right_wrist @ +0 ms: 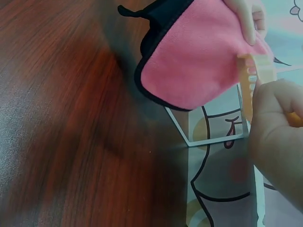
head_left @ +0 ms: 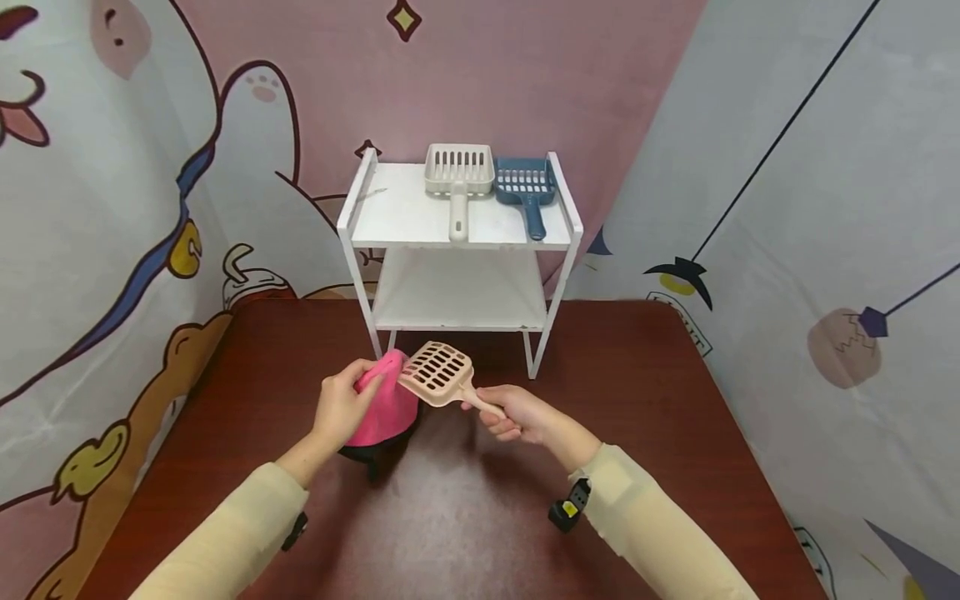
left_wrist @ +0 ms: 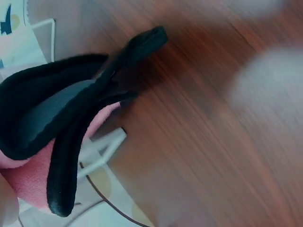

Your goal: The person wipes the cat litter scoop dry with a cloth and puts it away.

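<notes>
My left hand pinches a pink cloth by its top. Black trim edges the cloth, and a black loop sticks out from it in the left wrist view. In my right hand is the handle of a beige slotted litter scoop, tilted over the table. The far edge of the scoop meets the cloth close to the left fingertips. From the right wrist, the scoop appears edge-on against the pink cloth, most of its handle hidden by the right hand.
Behind the hands stands a white two-tier rack on the dark red-brown table. A white litter scoop and a blue one lie on its top shelf. Cartoon-printed sheets hang around the back and sides.
</notes>
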Motion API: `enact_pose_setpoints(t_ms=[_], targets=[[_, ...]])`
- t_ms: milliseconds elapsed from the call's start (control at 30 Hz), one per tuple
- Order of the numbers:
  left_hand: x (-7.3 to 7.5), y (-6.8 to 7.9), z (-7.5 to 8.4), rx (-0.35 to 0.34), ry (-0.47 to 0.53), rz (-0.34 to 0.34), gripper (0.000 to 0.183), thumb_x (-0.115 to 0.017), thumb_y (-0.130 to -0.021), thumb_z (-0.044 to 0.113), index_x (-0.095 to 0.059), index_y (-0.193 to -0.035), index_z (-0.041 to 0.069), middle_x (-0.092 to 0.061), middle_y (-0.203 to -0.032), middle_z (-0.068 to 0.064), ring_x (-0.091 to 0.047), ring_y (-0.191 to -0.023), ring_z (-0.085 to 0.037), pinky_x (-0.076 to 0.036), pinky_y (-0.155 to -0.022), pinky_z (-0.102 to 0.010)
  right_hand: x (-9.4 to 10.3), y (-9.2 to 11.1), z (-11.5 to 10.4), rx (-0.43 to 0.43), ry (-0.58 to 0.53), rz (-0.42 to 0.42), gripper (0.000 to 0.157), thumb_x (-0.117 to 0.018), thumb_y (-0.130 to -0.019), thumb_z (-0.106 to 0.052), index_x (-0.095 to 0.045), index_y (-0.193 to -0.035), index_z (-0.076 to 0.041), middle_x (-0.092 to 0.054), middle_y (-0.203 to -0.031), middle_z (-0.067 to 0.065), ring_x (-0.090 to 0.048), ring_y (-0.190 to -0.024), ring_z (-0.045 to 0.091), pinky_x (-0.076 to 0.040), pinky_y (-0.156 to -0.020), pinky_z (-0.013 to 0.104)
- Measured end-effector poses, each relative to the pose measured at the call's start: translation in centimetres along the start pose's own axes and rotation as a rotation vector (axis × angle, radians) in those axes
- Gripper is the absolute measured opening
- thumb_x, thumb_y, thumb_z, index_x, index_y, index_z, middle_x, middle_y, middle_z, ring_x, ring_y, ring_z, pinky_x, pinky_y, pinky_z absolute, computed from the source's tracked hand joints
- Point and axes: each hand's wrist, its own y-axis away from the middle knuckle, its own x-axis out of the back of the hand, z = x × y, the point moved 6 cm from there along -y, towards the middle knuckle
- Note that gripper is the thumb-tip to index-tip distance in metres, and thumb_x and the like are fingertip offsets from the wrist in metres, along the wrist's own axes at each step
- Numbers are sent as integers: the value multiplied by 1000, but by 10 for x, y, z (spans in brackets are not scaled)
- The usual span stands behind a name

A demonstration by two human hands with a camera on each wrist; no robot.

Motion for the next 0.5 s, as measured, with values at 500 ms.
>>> enact_pose_setpoints(t_ms=[500], targets=[[25, -2, -39, 165, -50, 88, 14, -71, -83, 13, -69, -92, 3, -65, -69, -11, -41, -51, -11, -33, -47, -16, 5, 5, -8, -15, 111, 61, 24, -29, -101, -21, -47, -91, -10, -43, -61, -8, -30, -44, 1, -24, -42, 16]])
